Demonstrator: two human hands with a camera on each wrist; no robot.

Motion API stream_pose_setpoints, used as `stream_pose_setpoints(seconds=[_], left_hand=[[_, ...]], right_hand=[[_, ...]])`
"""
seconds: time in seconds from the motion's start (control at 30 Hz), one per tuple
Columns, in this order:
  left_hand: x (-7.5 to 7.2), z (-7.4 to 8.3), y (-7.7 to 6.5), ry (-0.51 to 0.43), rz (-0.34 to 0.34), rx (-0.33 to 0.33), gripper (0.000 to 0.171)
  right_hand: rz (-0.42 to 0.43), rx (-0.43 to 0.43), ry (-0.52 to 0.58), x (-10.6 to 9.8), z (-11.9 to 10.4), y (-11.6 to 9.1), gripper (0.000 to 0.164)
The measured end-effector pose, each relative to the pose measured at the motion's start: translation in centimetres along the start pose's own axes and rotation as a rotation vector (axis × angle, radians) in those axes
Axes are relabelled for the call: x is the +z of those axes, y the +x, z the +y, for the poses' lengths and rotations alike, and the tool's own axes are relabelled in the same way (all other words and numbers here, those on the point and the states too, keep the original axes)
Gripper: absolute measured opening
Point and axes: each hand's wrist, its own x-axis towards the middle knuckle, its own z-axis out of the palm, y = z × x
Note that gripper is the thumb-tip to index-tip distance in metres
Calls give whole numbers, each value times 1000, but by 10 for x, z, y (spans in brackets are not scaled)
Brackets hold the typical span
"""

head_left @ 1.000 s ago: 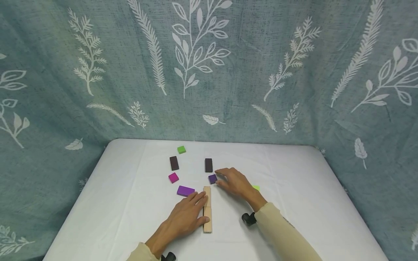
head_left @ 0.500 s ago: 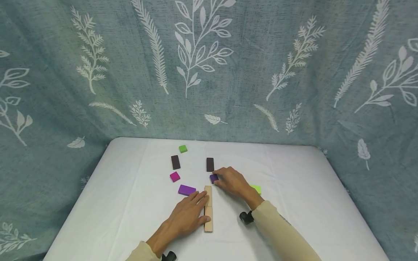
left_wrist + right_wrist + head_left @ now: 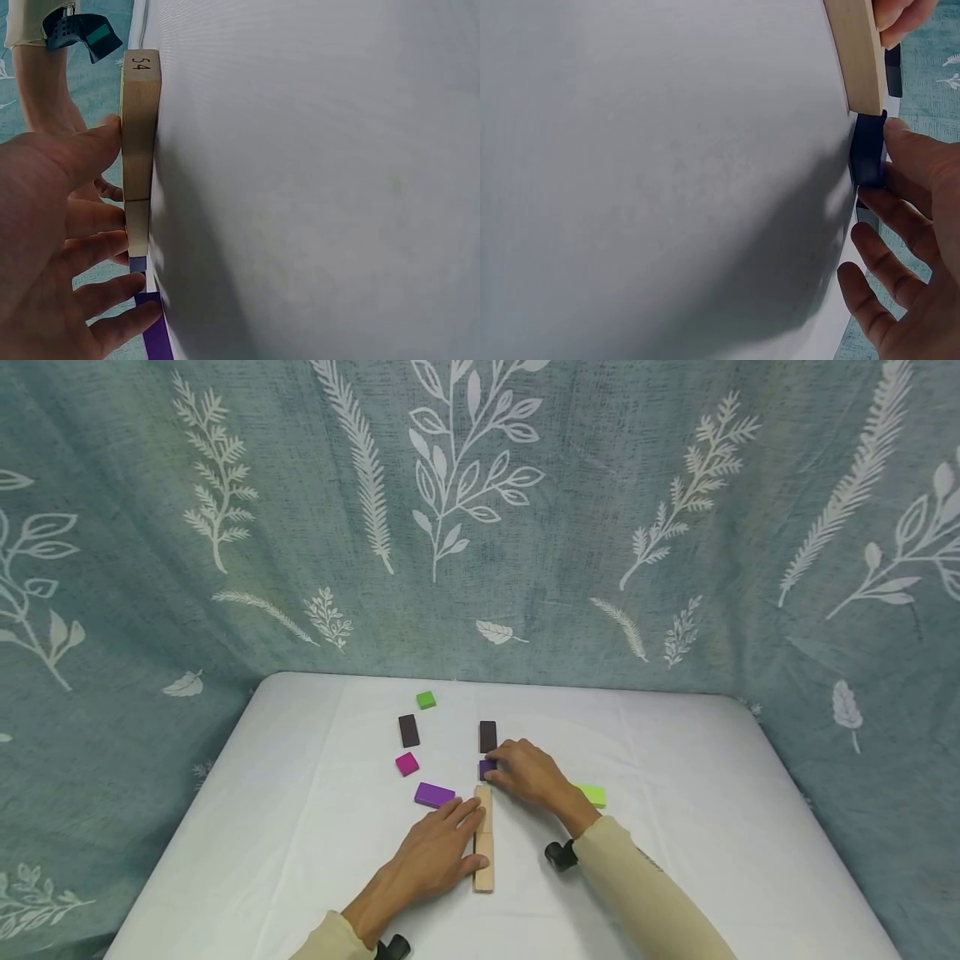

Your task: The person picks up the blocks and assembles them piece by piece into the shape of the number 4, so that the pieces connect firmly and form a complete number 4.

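Note:
Two pale wooden blocks stand end to end in a line in the head view, the near block point(image 3: 484, 882) and the far block point(image 3: 487, 795). My left hand point(image 3: 438, 843) rests on their left side and top, fingers extended and thumb on the near one; a "54" shows on its end in the left wrist view. Just beyond the far block, my right hand point(image 3: 534, 777) pinches a small dark blue-purple block point(image 3: 868, 150) between thumb and index finger. Its other fingers are spread apart. In the right wrist view this block's end lies right at the wooden block's end.
A purple block point(image 3: 433, 794) lies beside my left fingertips. Farther off are a magenta block point(image 3: 407, 764), two dark brown blocks point(image 3: 408, 731) and a green block point(image 3: 426, 700). A lime block point(image 3: 592, 796) is partly behind my right wrist. White cloth point(image 3: 300, 827) covers the table.
My right hand has closed in on the dark blue-purple block, which has slid left and turned straighter, into line with the wooden blocks. My left hand has stayed on the wooden blocks.

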Motion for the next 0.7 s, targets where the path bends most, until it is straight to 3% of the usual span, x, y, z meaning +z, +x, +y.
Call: stream_pose_setpoints(seconds=[0.23, 0.7], left_hand=[[0, 0, 0, 2, -8, -4, 67], [1, -1, 1, -4, -3, 0, 67]], right_hand=[[15, -30, 6, 1, -3, 2, 33], [-35, -33, -7, 0, -9, 0, 34]])
